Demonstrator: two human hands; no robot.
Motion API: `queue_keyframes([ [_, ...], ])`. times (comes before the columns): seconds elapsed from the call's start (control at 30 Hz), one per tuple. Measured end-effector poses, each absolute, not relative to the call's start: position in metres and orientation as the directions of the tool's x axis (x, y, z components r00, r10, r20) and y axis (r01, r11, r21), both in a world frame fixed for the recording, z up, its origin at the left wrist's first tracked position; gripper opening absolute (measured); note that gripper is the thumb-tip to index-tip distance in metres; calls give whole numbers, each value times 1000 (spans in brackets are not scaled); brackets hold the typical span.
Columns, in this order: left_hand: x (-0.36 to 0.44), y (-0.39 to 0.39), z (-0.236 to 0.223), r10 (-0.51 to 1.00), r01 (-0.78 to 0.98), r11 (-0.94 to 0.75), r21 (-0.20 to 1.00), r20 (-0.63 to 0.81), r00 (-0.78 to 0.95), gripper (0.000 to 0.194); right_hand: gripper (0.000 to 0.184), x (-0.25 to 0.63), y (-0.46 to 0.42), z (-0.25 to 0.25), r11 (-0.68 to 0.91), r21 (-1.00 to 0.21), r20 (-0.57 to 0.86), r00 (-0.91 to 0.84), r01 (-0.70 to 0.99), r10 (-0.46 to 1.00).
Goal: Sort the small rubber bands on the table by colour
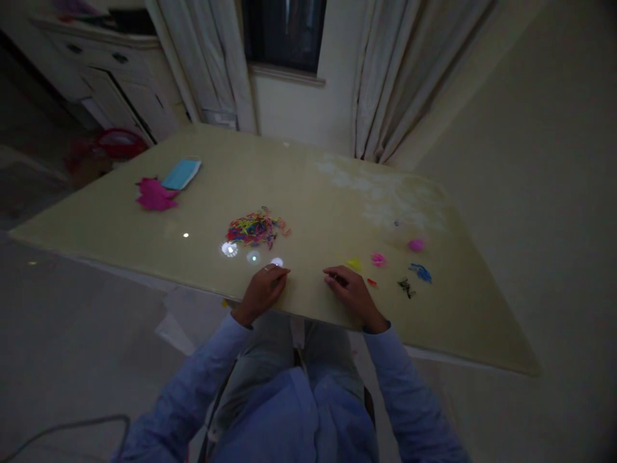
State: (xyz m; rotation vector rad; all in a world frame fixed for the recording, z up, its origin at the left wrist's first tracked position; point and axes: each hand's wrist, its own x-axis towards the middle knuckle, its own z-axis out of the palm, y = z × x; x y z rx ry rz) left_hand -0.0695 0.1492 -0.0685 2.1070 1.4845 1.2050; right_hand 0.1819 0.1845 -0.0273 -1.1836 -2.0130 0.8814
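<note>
My left hand (267, 288) rests at the table's near edge, thumb and fingers closed together. Across a short gap, my right hand (351, 293) lies palm down with its fingers curled to the thumb. Whether either pinch holds something small is hidden. Beyond my left hand lies a mixed heap of small coloured rubber bands (254, 229). Sorted by colour, little clusters lie around my right hand: yellow bands (355, 263) just past the fingers, pink bands (378, 260), red bands (372, 282), black bands (407, 287), blue bands (421, 272) and a magenta bunch (416, 245).
A blue face mask (182, 173) and a crumpled magenta cloth or paper (157, 195) lie at the table's (299, 180) far left. Curtains (395, 71) and a window (284, 32) stand behind it. A cabinet (120, 83) and a red basket (120, 141) are left of the table.
</note>
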Motion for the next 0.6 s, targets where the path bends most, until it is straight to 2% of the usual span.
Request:
queue_keyframes([
  [0.17, -65, 150, -71, 887, 659, -404, 635, 449, 110, 19, 26, 121, 237, -7, 487, -756, 248, -497, 437, 832],
  [0.3, -61, 148, -69, 888, 685, -390, 615, 447, 105, 20, 28, 69, 286, -11, 515, -697, 199, -554, 500, 808],
  [0.47, -61, 145, -68, 881, 672, -396, 625, 465, 87, 20, 38, 28, 319, -23, 609, -560, 116, -674, 562, 729],
  [0.6, -60, 146, -69, 874, 672, -407, 619, 478, 89, 20, 33, 11, 328, -29, 668, -496, 114, -721, 554, 683],
])
